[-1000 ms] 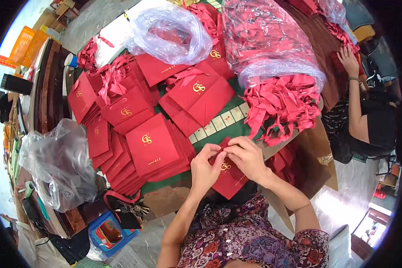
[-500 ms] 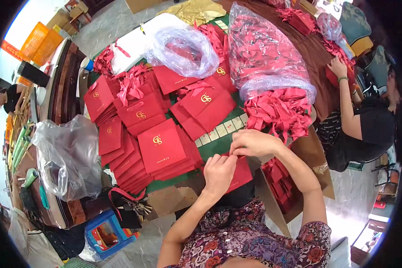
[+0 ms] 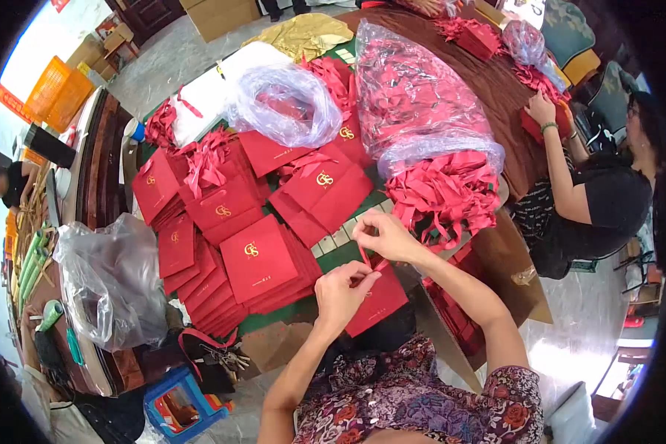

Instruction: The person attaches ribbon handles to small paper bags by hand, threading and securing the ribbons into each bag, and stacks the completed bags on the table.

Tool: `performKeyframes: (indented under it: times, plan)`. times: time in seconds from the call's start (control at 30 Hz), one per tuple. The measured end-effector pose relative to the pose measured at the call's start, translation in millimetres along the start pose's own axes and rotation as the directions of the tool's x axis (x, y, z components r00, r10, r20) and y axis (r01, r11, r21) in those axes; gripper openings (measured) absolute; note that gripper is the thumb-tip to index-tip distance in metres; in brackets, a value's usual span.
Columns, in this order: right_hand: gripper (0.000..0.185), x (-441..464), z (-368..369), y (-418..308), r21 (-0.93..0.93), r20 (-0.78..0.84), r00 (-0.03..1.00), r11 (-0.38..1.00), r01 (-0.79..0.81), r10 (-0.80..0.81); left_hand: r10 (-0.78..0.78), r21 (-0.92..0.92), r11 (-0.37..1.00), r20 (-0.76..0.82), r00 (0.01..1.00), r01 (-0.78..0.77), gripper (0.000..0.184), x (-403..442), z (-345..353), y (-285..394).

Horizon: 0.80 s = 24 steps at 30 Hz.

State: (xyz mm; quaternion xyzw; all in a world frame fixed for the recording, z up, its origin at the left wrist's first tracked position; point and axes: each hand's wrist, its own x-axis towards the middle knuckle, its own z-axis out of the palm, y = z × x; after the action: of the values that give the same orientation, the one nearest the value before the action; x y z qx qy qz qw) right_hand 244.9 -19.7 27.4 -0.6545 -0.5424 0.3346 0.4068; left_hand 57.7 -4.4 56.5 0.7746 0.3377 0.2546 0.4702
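The bag (image 3: 383, 297) was held in front of the body, at the near side of the table (image 3: 257, 321), with its printed face turned up and its lower corner pointed toward the lap. At its upper edge a ribbon (image 3: 365, 254) was drawn between the two hands. By judgement, the step was best served by a light, even pull, with the strand kept flat and untwisted, and with the bag steadied so that its upper edge was not creased or torn; grip close to the edge would have given finer control than grip far along the strand. The bag was placed just below the fingertips, its upper part partly hidden by the left hand (image 3: 340, 296), whose thumb and forefinger appeared to be pinched on the ribbon. By the right hand (image 3: 388, 238), raised above and beyond the bag, the strand seemed to be gripped between thumb and forefinger, the two bent into a ring. Whether the bag itself was touched by either hand could not be told. To the left, a stack (image 3: 259, 255) of like bags was spread; beyond the right hand, a heap of ribbons (image 3: 440, 194) was spilled from a plastic sack (image 3: 422, 96).
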Motion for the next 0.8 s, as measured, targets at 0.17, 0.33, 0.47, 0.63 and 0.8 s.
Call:
performKeyframes:
  times: [0.17, 0.33, 0.47, 0.63, 0.8]
  plan:
    - [0.032, -11.1, -23.5, -21.3, -0.351, -0.013, 0.951, 0.892, 0.284, -0.308, -0.153, -0.044, 0.988, -0.101, 0.983, 0.150, 0.017, -2.5, 1.5, 6.8]
    - [0.029, -67.8, -58.7, -44.6, -0.652, 0.243, 0.946, 0.685, 0.324, -0.216, -0.172, -0.023, 0.985, -0.170, 0.970, 0.171, 0.017, -4.4, -2.9, -4.8]
    - [0.022, -105.7, -22.8, -75.8, -0.340, 0.202, 0.969, 0.917, 0.208, -0.145, -0.013, 0.073, 0.997, -0.185, 0.983, 0.027, 0.015, 4.8, 19.5, -18.9]
    - [0.019, -117.4, -20.7, -89.7, -0.153, 0.315, 0.949, 0.985, 0.080, -0.028, 0.198, 0.357, 0.926, -0.170, 0.965, -0.127, 0.016, 23.9, 20.9, -40.3]
    - [0.022, -109.9, -17.8, -94.5, 0.495, 0.182, 0.946, 0.806, -0.323, 0.267, 0.376, 0.406, 0.881, -0.292, 0.879, -0.242, 0.022, 17.5, 12.1, -27.8]
